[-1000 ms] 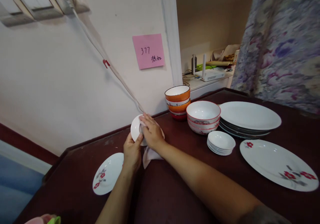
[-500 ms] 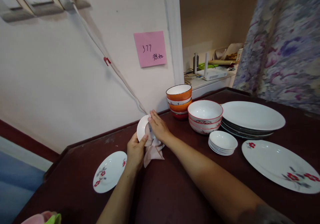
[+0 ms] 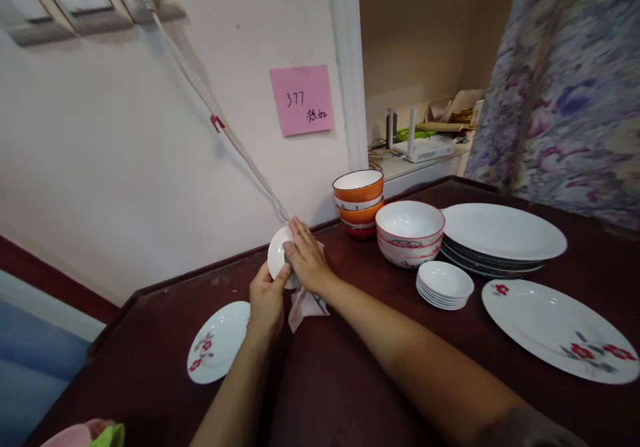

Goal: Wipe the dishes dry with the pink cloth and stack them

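My left hand (image 3: 267, 300) grips a small white dish (image 3: 278, 250) by its lower left edge, thumb on the near face. The dish is tilted up above the table, near the wall. My right hand (image 3: 309, 260) lies over the dish's right side, fingers together, with a pale pink cloth (image 3: 306, 308) at it. The cloth hangs below the right hand and partly shows behind it. How the right fingers grip the cloth is partly hidden. Left of my left forearm, a white plate with red flowers (image 3: 215, 347) lies on the dark red table (image 3: 340, 380).
To the right stand stacked orange bowls (image 3: 359, 197), red-rimmed white bowls (image 3: 410, 237), small white dishes (image 3: 445, 284) and large plates (image 3: 505, 230). A flowered oval plate (image 3: 555, 330) lies in front. A pink container (image 3: 75, 436) shows at bottom left. A cable (image 3: 245, 157) runs down the wall.
My right hand has slid down and left across the dish, covering more of it. The dish and left hand have shifted slightly left.
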Demonstrator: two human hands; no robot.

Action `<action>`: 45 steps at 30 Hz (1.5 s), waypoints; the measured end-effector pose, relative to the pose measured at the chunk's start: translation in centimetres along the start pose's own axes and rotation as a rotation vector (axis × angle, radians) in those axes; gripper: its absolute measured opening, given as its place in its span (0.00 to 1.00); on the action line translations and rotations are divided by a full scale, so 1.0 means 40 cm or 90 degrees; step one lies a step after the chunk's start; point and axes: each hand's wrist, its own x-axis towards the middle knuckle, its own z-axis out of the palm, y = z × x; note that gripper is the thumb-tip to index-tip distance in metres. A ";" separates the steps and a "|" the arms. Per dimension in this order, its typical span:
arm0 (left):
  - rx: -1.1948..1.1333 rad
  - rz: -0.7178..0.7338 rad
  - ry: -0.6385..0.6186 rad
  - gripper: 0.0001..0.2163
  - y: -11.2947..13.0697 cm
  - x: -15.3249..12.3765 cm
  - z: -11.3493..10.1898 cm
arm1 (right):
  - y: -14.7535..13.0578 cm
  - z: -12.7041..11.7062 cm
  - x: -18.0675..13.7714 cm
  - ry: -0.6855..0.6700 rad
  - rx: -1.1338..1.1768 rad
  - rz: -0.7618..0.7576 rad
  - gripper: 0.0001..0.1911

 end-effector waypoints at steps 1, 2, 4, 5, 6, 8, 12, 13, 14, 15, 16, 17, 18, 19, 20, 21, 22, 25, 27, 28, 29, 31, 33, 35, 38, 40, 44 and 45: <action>0.003 0.008 0.009 0.21 0.001 0.000 0.003 | 0.020 0.004 0.006 0.025 0.051 0.053 0.33; -0.003 0.019 0.026 0.20 0.004 0.000 0.006 | 0.036 0.012 0.011 0.047 0.111 0.102 0.34; -0.039 0.054 0.068 0.20 0.011 0.002 0.015 | 0.059 0.033 0.016 0.087 0.257 0.180 0.35; -0.063 0.071 0.085 0.20 0.016 0.003 0.020 | 0.064 0.044 0.018 0.107 0.333 0.204 0.34; -0.086 0.083 0.101 0.20 0.021 0.003 0.025 | 0.066 0.052 0.019 0.125 0.403 0.222 0.32; -0.120 0.069 0.112 0.22 0.033 0.002 0.030 | 0.067 0.058 0.024 0.163 0.492 0.249 0.28; -0.153 -0.095 0.067 0.18 0.056 -0.001 0.016 | 0.059 0.016 0.037 0.162 0.428 0.267 0.20; -0.149 -0.150 0.049 0.17 0.061 -0.001 0.009 | 0.054 0.000 0.038 0.142 0.384 0.243 0.18; -0.138 -0.195 0.032 0.17 0.065 0.000 0.002 | 0.048 -0.015 0.039 0.120 0.332 0.210 0.16; -0.123 -0.225 0.015 0.17 0.067 0.002 -0.004 | 0.041 -0.030 0.037 0.103 0.274 0.174 0.15; -0.110 -0.238 0.000 0.18 0.069 0.004 -0.009 | 0.033 -0.042 0.035 0.091 0.214 0.142 0.14; -0.106 -0.235 -0.009 0.18 0.069 0.006 -0.012 | 0.026 -0.051 0.032 0.083 0.155 0.120 0.15; -0.112 -0.222 -0.010 0.18 0.067 0.008 -0.014 | 0.019 -0.058 0.029 0.077 0.105 0.105 0.15; -0.126 -0.207 -0.003 0.17 0.065 0.010 -0.013 | 0.014 -0.062 0.027 0.070 0.066 0.094 0.16; -0.146 -0.193 0.011 0.16 0.063 0.012 -0.011 | 0.011 -0.063 0.025 0.061 0.041 0.085 0.18; -0.167 -0.177 0.032 0.15 0.061 0.014 -0.007 | 0.009 -0.062 0.023 0.051 0.028 0.074 0.20; -0.188 -0.158 0.057 0.14 0.059 0.016 -0.003 | 0.009 -0.058 0.022 0.041 0.022 0.062 0.22; -0.247 -0.101 0.127 0.12 0.057 0.024 0.010 | 0.010 -0.034 0.011 0.013 0.004 0.029 0.29; -0.280 -0.077 0.154 0.13 0.057 0.029 0.015 | 0.005 -0.010 -0.007 -0.004 -0.030 0.012 0.33; -0.294 -0.069 0.157 0.14 0.057 0.032 0.014 | 0.000 0.002 -0.019 -0.016 -0.053 0.005 0.34; -0.307 -0.062 0.157 0.14 0.058 0.034 0.010 | -0.008 0.015 -0.033 -0.032 -0.075 -0.001 0.36; -0.324 -0.058 0.152 0.16 0.058 0.040 -0.006 | -0.030 0.036 -0.061 -0.076 -0.111 -0.026 0.37; -0.332 -0.101 0.148 0.17 0.062 0.046 -0.031 | -0.054 0.051 -0.086 -0.135 -0.129 -0.086 0.34; -0.334 -0.168 0.166 0.17 0.071 0.050 -0.055 | -0.074 0.058 -0.101 -0.193 -0.141 -0.175 0.32; -0.343 -0.211 0.189 0.18 0.087 0.053 -0.066 | -0.081 0.057 -0.105 -0.229 -0.156 -0.258 0.30; -0.353 -0.178 0.166 0.18 0.093 0.052 -0.052 | -0.068 0.050 -0.095 -0.195 -0.163 -0.226 0.31; -0.332 -0.085 0.178 0.16 0.079 0.037 0.002 | -0.013 0.019 -0.056 -0.112 -0.151 -0.057 0.34; -0.321 -0.087 0.175 0.16 0.072 0.030 0.014 | 0.002 0.009 -0.044 -0.099 -0.142 -0.016 0.34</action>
